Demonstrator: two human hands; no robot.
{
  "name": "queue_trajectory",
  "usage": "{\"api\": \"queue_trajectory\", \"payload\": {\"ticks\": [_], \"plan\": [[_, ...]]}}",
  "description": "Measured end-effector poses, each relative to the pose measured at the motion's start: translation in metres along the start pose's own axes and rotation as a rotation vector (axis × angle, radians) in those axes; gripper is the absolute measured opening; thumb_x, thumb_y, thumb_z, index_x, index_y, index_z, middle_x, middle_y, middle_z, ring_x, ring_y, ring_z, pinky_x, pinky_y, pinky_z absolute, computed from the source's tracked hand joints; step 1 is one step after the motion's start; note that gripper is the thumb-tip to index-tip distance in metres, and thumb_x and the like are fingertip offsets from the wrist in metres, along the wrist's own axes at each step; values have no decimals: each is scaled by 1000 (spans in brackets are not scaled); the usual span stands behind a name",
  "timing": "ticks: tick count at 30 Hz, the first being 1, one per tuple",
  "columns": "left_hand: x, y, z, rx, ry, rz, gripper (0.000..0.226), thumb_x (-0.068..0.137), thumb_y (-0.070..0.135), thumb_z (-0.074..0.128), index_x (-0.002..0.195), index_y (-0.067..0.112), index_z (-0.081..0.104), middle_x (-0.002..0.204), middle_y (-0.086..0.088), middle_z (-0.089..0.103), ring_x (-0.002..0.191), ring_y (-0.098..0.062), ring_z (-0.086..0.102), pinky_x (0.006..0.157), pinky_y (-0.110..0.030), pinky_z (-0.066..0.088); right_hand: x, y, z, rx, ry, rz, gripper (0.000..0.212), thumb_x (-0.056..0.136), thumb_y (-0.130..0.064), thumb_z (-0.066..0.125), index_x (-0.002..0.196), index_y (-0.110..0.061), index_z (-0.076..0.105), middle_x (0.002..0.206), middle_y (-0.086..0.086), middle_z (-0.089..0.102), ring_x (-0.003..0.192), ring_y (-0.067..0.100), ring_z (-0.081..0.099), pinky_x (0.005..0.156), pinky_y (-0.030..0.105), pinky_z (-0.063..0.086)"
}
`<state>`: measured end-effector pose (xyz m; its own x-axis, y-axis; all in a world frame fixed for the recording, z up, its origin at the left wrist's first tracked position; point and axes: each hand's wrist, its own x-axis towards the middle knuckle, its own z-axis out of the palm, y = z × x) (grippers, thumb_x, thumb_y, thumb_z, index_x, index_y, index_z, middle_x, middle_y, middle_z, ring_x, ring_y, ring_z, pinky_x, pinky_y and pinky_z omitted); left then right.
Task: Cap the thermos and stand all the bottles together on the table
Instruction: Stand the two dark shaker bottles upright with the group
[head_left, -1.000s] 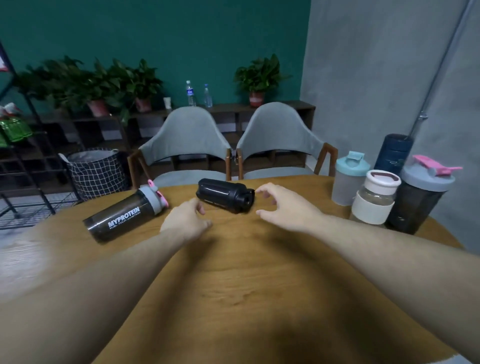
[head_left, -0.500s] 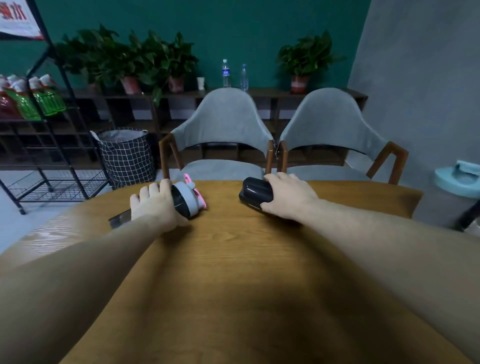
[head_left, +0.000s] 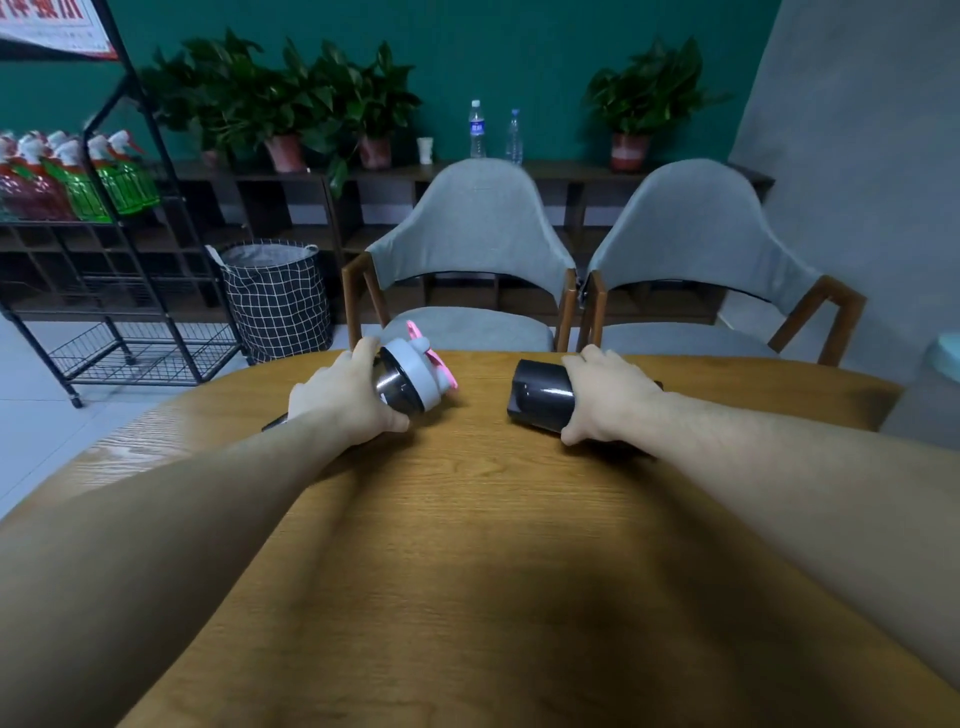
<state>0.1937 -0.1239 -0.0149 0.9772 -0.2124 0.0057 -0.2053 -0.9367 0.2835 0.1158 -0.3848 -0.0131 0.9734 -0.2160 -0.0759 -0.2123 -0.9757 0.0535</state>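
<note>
The person leaned over the round wooden table (head_left: 493, 545), and both hands were closed on bottles lying near its far edge, in front of the two grey upholstered chairs (head_left: 470, 244). The left hand (head_left: 337, 400) was wrapped around the dark translucent shaker bottle with the grey lid and pink flip cap (head_left: 410, 382), fingers over the top and thumb underneath, just below the lid; the bottle's lid end was tipped up off the table and pointed toward the chairs, while its base ran back under the wrist. To the right of that shaker, well apart from it, the right hand (head_left: 605, 397) clasped the glossy black cylindrical bottle (head_left: 540, 397) around its middle, thumb on the near side, with one flat end facing the shaker; its other end was hidden by the hand, so I could not tell whether it was capped. Both looked like light, rigid plastic or metal, probably empty, and smooth enough to slip in a loose hold, the black one especially. A full wrap around the body seemed the sound place to hold each, rather than the pink cap, which might flip open. At the table's right edge a pale teal lid (head_left: 948, 351) just showed, presumably where the upright bottles were gathered.
</note>
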Motion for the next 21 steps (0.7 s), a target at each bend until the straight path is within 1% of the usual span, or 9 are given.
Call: {"api": "queue_trajectory", "payload": {"ticks": [4, 7, 10, 12, 13, 15, 16, 19, 21], "plan": [[-20, 20, -8, -158, -9, 37, 100, 68, 40, 86, 151, 33, 31, 132, 2, 56, 113, -25, 61, 89, -47, 54, -36, 12, -4, -24, 71, -211, 91, 68, -36, 86, 144, -20, 39, 138, 3, 47, 125, 23, 46, 106, 41, 42], [-39, 41, -14, -308, -10, 71, 97, 68, 40, 88, 148, 30, 34, 127, 3, 59, 107, -22, 61, 90, -46, 55, -69, 28, -6, -97, 127, -375, 87, 73, -31, 81, 147, -25, 34, 144, 1, 44, 131, 22, 41, 116, 41, 29], [-60, 65, -16, -501, -45, 78, 94, 69, 39, 90, 145, 24, 37, 122, 2, 58, 106, -22, 60, 94, -44, 53, -102, 47, -8, -172, 189, -483, 82, 80, -28, 75, 149, -29, 32, 150, 1, 39, 140, 22, 34, 123, 43, 13], [-77, 82, -16, -697, -105, 70, 91, 67, 39, 92, 141, 23, 41, 121, 1, 62, 105, -21, 63, 95, -45, 54, -124, 59, -9, -243, 261, -551, 78, 80, -27, 74, 146, -31, 33, 149, 2, 41, 142, 23, 33, 122, 47, 8], [-85, 92, -15, -785, -138, 66, 82, 68, 39, 91, 134, 24, 46, 117, -1, 65, 102, -21, 65, 92, -44, 55, -135, 65, -10, -287, 297, -576, 78, 79, -27, 75, 145, -32, 35, 148, 2, 43, 141, 24, 35, 121, 51, 10], [-106, 110, -17, -903, -211, 72, 55, 75, 37, 87, 117, 26, 53, 107, -2, 66, 95, -21, 66, 83, -40, 55, -154, 75, -12, -351, 347, -609, 79, 76, -28, 78, 143, -33, 36, 146, 3, 46, 141, 25, 38, 118, 60, 15], [-114, 119, -16, -952, -254, 72, 49, 78, 38, 85, 115, 25, 54, 106, -4, 68, 96, -23, 67, 84, -40, 55, -163, 79, -13, -362, 365, -615, 80, 75, -29, 79, 143, -33, 37, 147, 3, 46, 142, 25, 37, 118, 62, 16], [-137, 138, -15, -1044, -411, 24, 55, 76, 49, 82, 119, 21, 64, 107, -9, 77, 100, -30, 73, 96, -49, 55, -187, 90, -15, -390, 457, -605, 84, 72, -32, 82, 143, -34, 40, 148, 2, 47, 144, 25, 35, 117, 66, 14], [-149, 145, -14, -1112, -539, -36, 66, 70, 57, 81, 121, 17, 70, 108, -13, 79, 103, -34, 74, 99, -53, 54, -200, 97, -17, -392, 510, -591, 83, 69, -32, 83, 142, -34, 43, 148, 1, 49, 143, 26, 36, 118, 65, 6]]}}
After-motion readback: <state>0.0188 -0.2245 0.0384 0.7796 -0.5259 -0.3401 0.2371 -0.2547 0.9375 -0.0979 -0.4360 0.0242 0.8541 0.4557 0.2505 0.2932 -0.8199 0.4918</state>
